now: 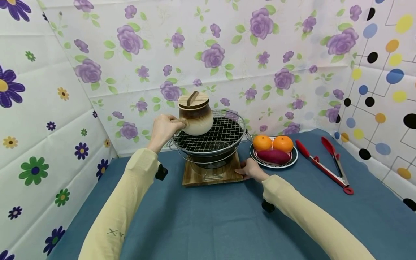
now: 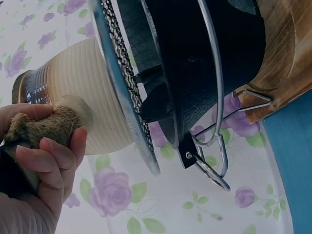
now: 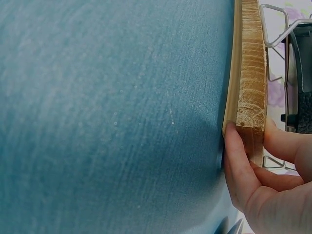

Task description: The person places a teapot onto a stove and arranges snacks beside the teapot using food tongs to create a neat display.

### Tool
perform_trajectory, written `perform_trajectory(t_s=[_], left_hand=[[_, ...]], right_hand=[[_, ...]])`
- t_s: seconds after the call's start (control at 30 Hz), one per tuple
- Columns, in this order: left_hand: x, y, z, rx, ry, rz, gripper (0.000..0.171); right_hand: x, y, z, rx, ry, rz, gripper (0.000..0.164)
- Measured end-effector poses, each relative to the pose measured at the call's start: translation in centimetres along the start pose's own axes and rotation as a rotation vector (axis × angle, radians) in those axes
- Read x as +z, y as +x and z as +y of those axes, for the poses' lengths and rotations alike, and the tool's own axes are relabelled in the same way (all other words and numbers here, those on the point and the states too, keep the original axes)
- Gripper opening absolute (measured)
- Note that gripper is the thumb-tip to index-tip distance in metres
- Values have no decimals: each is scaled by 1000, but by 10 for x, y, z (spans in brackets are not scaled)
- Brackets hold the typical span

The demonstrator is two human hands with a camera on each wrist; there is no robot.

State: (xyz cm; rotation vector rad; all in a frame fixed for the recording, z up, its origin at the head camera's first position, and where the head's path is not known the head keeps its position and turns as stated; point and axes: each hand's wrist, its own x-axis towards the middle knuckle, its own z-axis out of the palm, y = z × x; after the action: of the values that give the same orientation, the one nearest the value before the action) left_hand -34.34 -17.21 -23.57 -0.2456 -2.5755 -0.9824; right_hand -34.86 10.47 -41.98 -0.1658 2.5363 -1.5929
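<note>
My left hand (image 1: 165, 128) grips the twine-wrapped side handle (image 2: 46, 129) of a brown-and-cream ceramic pot (image 1: 198, 122) with a wooden lid (image 1: 194, 99). The pot is over the left part of a round wire grate (image 1: 227, 131); whether its base touches the mesh I cannot tell. Below the grate is a black charcoal grill (image 2: 195, 63) with wire handles, standing on a square wooden board (image 1: 195, 177). At the board's front right corner, my right hand (image 1: 251, 170) pinches the edge, thumb on top and fingers underneath, as the right wrist view shows.
Right of the grill, a plate (image 1: 276, 166) holds two oranges (image 1: 282, 143) and a purple sweet potato (image 1: 274, 156). Red-tipped tongs (image 1: 329, 175) lie spread further right. A blue cloth (image 1: 201, 224) covers the table, and patterned sheets hang behind and at both sides.
</note>
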Motion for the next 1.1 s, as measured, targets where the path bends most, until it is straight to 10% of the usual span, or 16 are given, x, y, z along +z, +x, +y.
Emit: perform_trajectory(t_s=[1.1], left_hand=[[-7, -1, 4, -86, -116, -78, 38]], right_hand=[[0, -1, -1, 2, -10, 1, 20]])
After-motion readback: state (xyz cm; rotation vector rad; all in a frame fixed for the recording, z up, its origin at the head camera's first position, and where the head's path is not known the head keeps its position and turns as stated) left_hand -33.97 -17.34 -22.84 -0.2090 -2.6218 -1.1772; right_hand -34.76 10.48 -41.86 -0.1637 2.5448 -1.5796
